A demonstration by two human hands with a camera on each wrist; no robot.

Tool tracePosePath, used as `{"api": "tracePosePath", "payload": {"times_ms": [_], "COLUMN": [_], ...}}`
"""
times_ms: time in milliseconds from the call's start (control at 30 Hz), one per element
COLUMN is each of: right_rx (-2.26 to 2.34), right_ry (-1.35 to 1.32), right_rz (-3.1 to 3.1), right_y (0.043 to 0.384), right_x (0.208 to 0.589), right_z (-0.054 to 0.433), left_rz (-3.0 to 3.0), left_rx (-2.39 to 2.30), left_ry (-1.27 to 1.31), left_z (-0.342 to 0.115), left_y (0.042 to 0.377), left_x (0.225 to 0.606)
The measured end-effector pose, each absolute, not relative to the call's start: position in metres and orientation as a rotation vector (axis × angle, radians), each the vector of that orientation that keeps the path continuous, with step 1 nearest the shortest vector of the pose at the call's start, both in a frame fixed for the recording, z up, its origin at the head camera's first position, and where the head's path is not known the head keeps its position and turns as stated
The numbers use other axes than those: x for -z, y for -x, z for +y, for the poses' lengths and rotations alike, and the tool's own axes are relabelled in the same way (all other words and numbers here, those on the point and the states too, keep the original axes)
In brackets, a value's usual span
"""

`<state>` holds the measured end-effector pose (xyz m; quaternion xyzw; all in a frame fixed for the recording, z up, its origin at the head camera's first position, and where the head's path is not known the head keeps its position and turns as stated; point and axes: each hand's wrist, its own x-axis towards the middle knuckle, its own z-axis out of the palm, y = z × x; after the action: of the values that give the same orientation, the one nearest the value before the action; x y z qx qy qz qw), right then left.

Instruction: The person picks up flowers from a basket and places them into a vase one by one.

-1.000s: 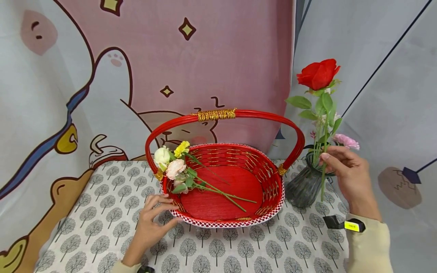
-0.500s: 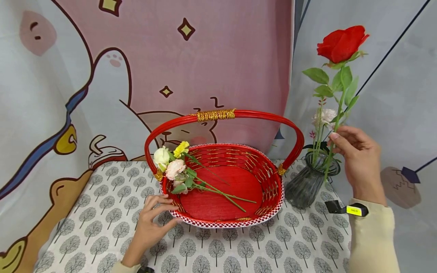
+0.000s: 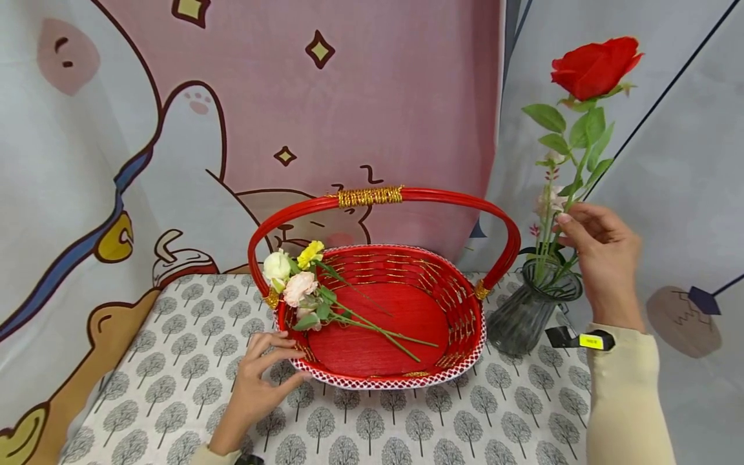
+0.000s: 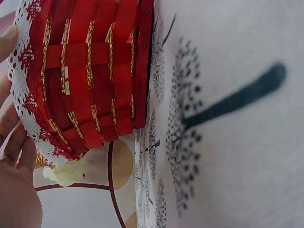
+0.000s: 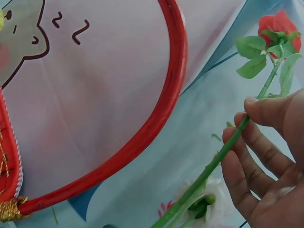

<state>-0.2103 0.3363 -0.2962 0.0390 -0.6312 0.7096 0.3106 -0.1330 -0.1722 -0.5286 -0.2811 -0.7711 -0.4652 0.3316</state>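
Observation:
My right hand (image 3: 607, 261) pinches the green stem of a red rose (image 3: 595, 68) between thumb and fingers, above a dark grey glass vase (image 3: 514, 323). The rose stands upright, slightly tilted right, its lower stem at the vase's mouth. How deep that stem reaches cannot be told. In the right wrist view, the stem (image 5: 199, 178) runs under the thumb. My left hand (image 3: 261, 371) rests its relaxed fingers on the left front rim of a red woven basket (image 3: 407, 316). White, yellow and pale pink flowers (image 3: 299, 289) lie at the basket's left end.
Pale flowers (image 3: 549, 200) and thin stems stand in the vase, right beside the basket. The basket's tall arched handle (image 3: 453, 196) has a gold-wrapped top. A tree-print cloth (image 3: 349, 426) covers the table. Cartoon curtains (image 3: 378, 97) hang behind.
The red rose has gone up and right with my right hand, then slightly further up. Its stem end has moved from the vase's front to its mouth. My left hand stays put.

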Motion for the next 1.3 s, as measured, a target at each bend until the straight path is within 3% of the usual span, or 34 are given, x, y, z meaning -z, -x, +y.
{"api": "tracePosePath", "payload": {"times_ms": [467,800,1300], "right_rx": [-1.572,-1.340,-0.779], "right_ry": [0.212,0.261,0.298], "right_rz": [-2.077,-2.223,-2.530], "right_y": [0.213,0.214,0.202], "right_x": [0.323,0.342,0.358], "right_z": [0.344,0.346,0.344], "left_rz": [-2.004,-2.014,-2.021], "left_rx": [1.230,1.222,1.215], "left_ry": [0.732,0.728,0.725], "left_z": [-0.162,-0.171,-0.172], "left_y": [0.121,0.132,0.133], "left_x": [0.498,0.526,0.528]}}
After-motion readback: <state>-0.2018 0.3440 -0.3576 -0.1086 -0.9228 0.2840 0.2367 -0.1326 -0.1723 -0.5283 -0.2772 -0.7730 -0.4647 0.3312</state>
